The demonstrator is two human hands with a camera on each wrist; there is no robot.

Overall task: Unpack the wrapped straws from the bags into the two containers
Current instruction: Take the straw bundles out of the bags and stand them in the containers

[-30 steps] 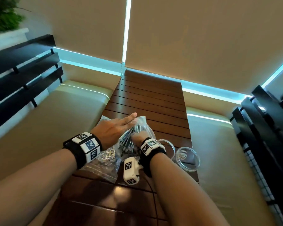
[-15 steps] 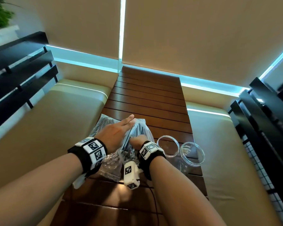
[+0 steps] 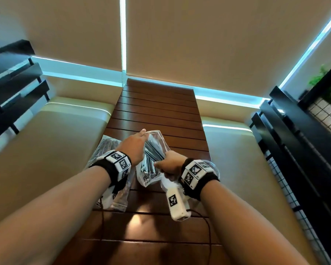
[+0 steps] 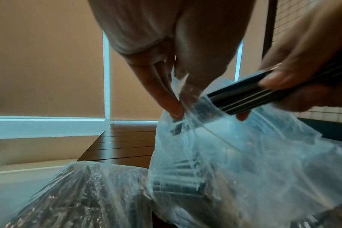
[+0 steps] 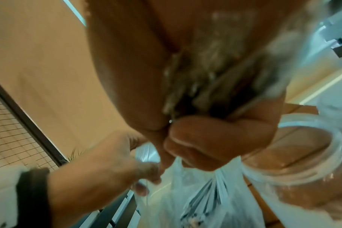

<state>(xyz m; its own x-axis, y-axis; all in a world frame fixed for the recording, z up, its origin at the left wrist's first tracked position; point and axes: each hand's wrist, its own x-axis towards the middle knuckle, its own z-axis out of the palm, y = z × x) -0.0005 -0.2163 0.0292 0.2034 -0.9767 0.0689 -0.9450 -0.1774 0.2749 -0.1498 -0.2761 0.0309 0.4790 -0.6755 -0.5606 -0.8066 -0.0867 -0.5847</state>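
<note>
Crinkly clear bag (image 4: 234,154); right hand (image 3: 170,165) grips black straws (image 4: 244,95).

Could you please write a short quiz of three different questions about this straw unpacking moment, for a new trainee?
1. True or false: the left hand pinches the rim of the open plastic bag.
2. Multiple choice: what does the right hand grip?
A. an empty container
B. a bundle of dark wrapped straws
C. the second bag
3. Fill in the missing word: the second bag, still full of straws, lies on the wooden ____.

Key: 1 true; 2 B; 3 table.
</note>
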